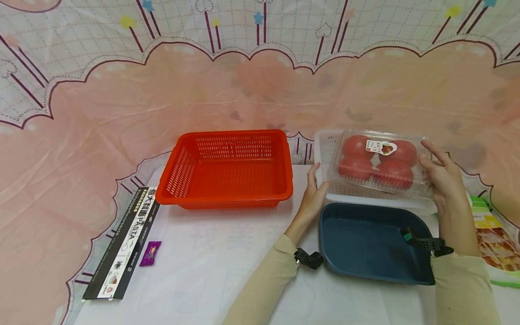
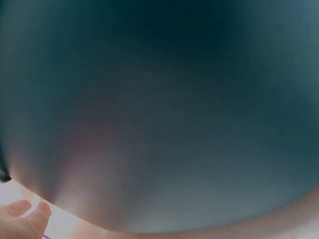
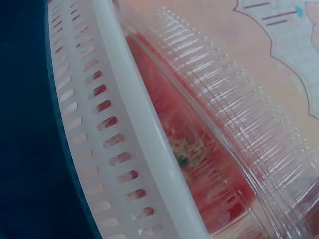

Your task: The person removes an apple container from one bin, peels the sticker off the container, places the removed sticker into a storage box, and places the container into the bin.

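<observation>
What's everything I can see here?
Tray: 1, dark blue, front right
Red basket: 1, red, near centre
Slotted basket: 1, white, behind tray
Tomato pack: 1, clear, over slotted basket
Tomatoes: 4, red, inside pack
Label: 1, white, on pack
Pasta box: 1, black and white, left
Wrapped packet: 1, purple, beside box
Food bag: 1, multicoloured, far right
Tabletop: 1, white, underneath
Patterned cloth: 1, peach and white, background
Left hand: 1, bare, at slotted basket's left edge
Right hand: 1, bare, holding pack
Sleeves: 2, beige, forearms
Wrist straps: 2, black, wrists

A blurred dark blue-green tray (image 2: 189, 129) looms above and right of the left hand (image 2: 24, 223), whose fingertips show.
</observation>
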`<state>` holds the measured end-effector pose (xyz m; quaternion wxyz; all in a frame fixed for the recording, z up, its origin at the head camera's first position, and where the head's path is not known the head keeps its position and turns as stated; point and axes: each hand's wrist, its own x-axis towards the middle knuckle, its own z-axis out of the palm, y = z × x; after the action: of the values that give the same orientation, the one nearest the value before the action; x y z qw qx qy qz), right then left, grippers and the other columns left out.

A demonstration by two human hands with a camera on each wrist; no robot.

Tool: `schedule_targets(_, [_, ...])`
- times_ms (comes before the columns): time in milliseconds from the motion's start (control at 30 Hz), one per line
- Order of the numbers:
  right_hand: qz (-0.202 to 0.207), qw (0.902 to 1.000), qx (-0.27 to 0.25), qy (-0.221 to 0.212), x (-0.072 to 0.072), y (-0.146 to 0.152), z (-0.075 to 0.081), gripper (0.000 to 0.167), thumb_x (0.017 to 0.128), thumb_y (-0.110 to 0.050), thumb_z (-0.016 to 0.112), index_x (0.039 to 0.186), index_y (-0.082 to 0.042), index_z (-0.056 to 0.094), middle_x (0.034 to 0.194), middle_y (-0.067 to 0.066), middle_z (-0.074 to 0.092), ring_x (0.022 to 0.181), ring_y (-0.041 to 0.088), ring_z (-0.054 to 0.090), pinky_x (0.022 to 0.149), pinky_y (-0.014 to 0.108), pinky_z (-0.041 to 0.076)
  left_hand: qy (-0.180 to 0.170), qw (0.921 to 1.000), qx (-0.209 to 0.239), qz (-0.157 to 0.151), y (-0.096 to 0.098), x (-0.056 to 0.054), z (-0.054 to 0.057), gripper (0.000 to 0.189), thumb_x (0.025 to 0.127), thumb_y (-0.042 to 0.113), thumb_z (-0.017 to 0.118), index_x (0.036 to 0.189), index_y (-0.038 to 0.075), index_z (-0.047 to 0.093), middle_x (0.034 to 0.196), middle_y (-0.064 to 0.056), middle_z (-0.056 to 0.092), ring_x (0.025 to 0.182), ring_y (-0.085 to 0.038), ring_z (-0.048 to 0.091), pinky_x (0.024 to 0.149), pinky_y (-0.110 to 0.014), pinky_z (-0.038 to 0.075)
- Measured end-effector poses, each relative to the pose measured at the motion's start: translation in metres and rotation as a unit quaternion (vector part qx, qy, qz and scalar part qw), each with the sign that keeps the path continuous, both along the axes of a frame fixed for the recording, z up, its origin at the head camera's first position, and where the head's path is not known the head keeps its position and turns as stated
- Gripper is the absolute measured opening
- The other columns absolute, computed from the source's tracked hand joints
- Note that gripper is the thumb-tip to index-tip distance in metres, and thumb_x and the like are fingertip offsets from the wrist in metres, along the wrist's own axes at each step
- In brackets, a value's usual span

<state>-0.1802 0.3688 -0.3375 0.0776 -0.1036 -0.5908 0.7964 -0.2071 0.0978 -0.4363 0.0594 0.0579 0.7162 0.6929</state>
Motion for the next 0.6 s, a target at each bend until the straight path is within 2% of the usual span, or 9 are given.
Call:
schedule_targets(67, [0.003, 0.9999, -0.009, 0.006, -0.001, 0.001, -0.002, 0.041, 0.089, -0.015, 0.067, 0.128, -0.030, 0.063, 0.125, -0.009, 0.052, 0.053, 0.003, 0.040, 0.049, 0.016, 0.034, -0.001, 1.0000, -0.003, 0.000, 0.000, 0.000, 0.000, 0.059, 0.091, 0.034, 0.046, 0.144, 0.047, 0.024, 0.154, -0.002, 0.035, 0.137, -0.023, 0.039, 0.115, -0.051, 0.029])
schedule_targets(133, [0.008, 0.9997, -0.018, 0.014, -0.002, 0.003, -0.004, 0.039, 0.089, -0.014, 0.066, 0.125, -0.029, 0.065, 0.127, -0.009, 0.050, 0.053, 0.003, 0.040, 0.049, 0.015, 0.034, 0.000, 1.0000, -0.003, -0.001, 0.000, 0.000, 0.000, 0.059, 0.091, 0.034, 0.046, 0.144, 0.047, 0.024, 0.153, -0.003, 0.037, 0.134, -0.023, 0.042, 0.114, -0.051, 0.031])
schedule_targets(167, [0.011, 0.9995, -0.023, 0.017, -0.003, 0.004, -0.005, 0.037, 0.089, -0.013, 0.066, 0.123, -0.029, 0.067, 0.121, -0.008, 0.054, 0.053, 0.003, 0.041, 0.049, 0.016, 0.034, 0.000, 1.0000, -0.001, -0.002, 0.000, 0.000, 0.000, 0.059, 0.091, 0.034, 0.047, 0.144, 0.047, 0.024, 0.152, -0.004, 0.038, 0.132, -0.024, 0.043, 0.113, -0.050, 0.032])
schedule_targets(200, [0.016, 0.9992, -0.030, 0.019, -0.004, 0.006, -0.006, 0.035, 0.089, -0.011, 0.066, 0.120, -0.028, 0.068, 0.107, -0.007, 0.057, 0.052, 0.004, 0.041, 0.049, 0.016, 0.035, 0.000, 1.0000, 0.000, -0.001, -0.001, 0.000, 0.001, 0.059, 0.091, 0.034, 0.047, 0.144, 0.047, 0.024, 0.151, -0.004, 0.038, 0.131, -0.023, 0.044, 0.113, -0.050, 0.033])
schedule_targets(300, [0.031, 0.9980, -0.052, 0.019, -0.005, 0.011, -0.009, 0.031, 0.090, -0.008, 0.063, 0.112, -0.028, 0.072, 0.077, -0.007, 0.051, 0.051, 0.007, 0.042, 0.048, 0.018, 0.036, 0.001, 1.0000, 0.003, -0.002, -0.001, 0.000, 0.001, 0.059, 0.091, 0.034, 0.048, 0.144, 0.046, 0.025, 0.151, -0.004, 0.038, 0.130, -0.024, 0.045, 0.112, -0.049, 0.034])
schedule_targets(433, [0.054, 0.9966, -0.062, -0.002, -0.007, 0.018, -0.011, 0.030, 0.092, -0.008, 0.061, 0.110, -0.030, 0.072, 0.072, -0.005, 0.049, 0.051, 0.010, 0.041, 0.049, 0.020, 0.034, 0.001, 1.0000, 0.000, -0.006, -0.002, 0.001, 0.002, 0.058, 0.092, 0.036, 0.048, 0.144, 0.046, 0.024, 0.152, -0.004, 0.037, 0.135, -0.024, 0.042, 0.114, -0.050, 0.032])
schedule_targets(600, [0.079, 0.9950, -0.056, -0.023, -0.010, 0.022, -0.013, 0.030, 0.094, -0.012, 0.060, 0.111, -0.032, 0.071, 0.066, -0.005, 0.046, 0.051, 0.010, 0.041, 0.047, 0.023, 0.026, -0.007, 0.9998, -0.013, -0.016, -0.005, 0.001, 0.002, 0.054, 0.094, 0.047, 0.042, 0.144, 0.049, 0.023, 0.155, -0.002, 0.035, 0.138, -0.024, 0.040, 0.115, -0.051, 0.029])
